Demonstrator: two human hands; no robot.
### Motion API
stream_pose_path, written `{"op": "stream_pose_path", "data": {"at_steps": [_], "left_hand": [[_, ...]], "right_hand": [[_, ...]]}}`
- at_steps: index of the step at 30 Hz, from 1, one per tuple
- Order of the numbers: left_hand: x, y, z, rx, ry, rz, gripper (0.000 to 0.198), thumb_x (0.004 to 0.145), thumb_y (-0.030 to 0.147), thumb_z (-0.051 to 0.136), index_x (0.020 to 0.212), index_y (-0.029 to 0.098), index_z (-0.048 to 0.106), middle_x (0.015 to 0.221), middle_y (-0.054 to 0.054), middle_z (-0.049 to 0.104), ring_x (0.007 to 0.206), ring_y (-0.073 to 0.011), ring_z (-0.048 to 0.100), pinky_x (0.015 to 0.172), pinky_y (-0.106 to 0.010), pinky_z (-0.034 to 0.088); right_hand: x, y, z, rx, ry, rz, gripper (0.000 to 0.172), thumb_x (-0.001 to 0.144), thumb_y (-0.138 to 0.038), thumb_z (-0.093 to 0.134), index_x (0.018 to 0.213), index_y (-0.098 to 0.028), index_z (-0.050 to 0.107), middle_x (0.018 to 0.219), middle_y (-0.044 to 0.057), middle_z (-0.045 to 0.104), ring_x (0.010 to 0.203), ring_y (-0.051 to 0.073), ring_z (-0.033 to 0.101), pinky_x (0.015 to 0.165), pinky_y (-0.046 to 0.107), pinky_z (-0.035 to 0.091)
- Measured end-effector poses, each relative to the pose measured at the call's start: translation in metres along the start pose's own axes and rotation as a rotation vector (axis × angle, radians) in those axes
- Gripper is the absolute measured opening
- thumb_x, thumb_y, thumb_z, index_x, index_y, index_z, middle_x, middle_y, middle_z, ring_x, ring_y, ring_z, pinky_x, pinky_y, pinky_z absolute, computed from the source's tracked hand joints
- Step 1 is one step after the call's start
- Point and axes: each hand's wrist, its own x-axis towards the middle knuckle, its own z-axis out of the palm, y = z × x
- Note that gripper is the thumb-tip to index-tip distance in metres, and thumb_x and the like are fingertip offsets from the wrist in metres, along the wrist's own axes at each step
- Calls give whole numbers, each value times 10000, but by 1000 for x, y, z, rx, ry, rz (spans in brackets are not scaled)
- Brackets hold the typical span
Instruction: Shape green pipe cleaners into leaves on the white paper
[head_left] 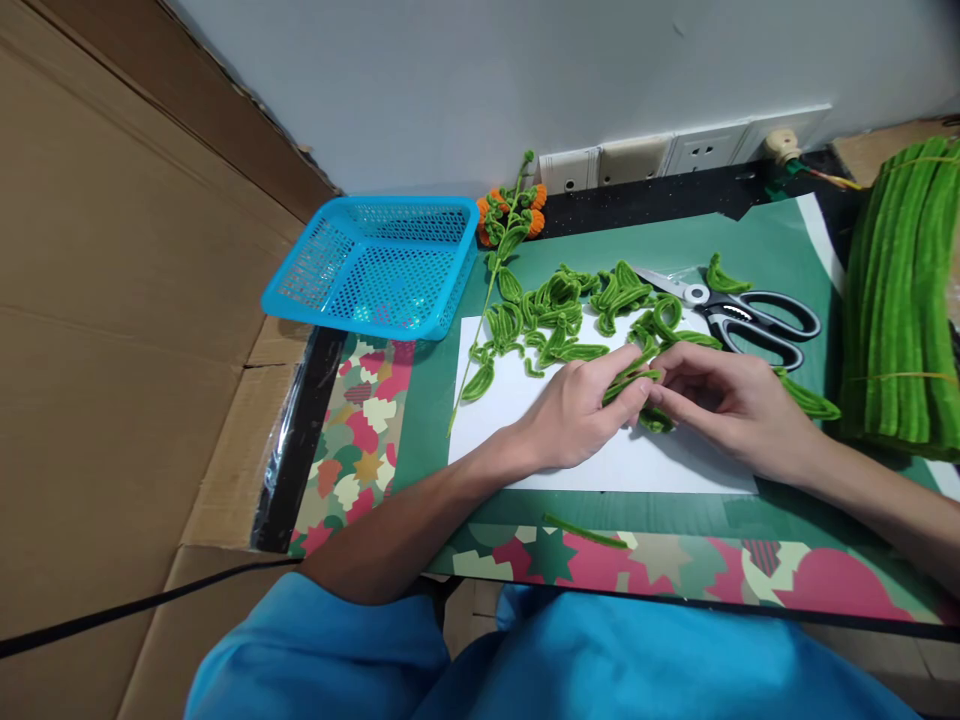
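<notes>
Over a white sheet of paper (622,478), my left hand (574,415) pinches a looped green pipe cleaner leaf (622,382) between thumb and fingers. My right hand (731,405) meets it from the other side, its thumb and fingertips closed on the same fuzzy piece. Part of the piece is hidden by the fingers. Just beyond both hands lies a heap of bent green pipe cleaner leaves (559,295). Scissors (761,325) with black and grey handles rest beyond my right hand, blades pointing left. One green leaf (810,395) sticks out past that hand's wrist.
A blue plastic basket (442,322) stands at the back left, beside a stem with orange flowers (534,222). On the right is a thick bundle of green pipe cleaners (900,300). A short green strip (585,531) lies near the front edge. Wall sockets (705,150) line the back.
</notes>
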Motion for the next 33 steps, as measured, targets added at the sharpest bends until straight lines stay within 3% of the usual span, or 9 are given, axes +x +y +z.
{"op": "stream_pose_path", "data": {"at_steps": [22, 33], "left_hand": [[0, -1, 2, -34, 4, -4, 347, 1092, 527, 484, 955, 210, 523, 788, 7, 682, 665, -140, 601, 645, -268, 456], [0, 0, 1, -5, 9, 15, 262, 1095, 422, 480, 948, 209, 517, 781, 21, 677, 656, -127, 594, 648, -264, 436]], "right_hand": [[-1, 2, -1, -7, -4, 5, 295, 1003, -518, 723, 956, -230, 683, 741, 22, 747, 604, 170, 635, 528, 279, 473], [0, 0, -1, 7, -2, 9, 327, 994, -546, 725, 943, -225, 684, 729, 23, 742, 600, 173, 639, 527, 280, 472]]}}
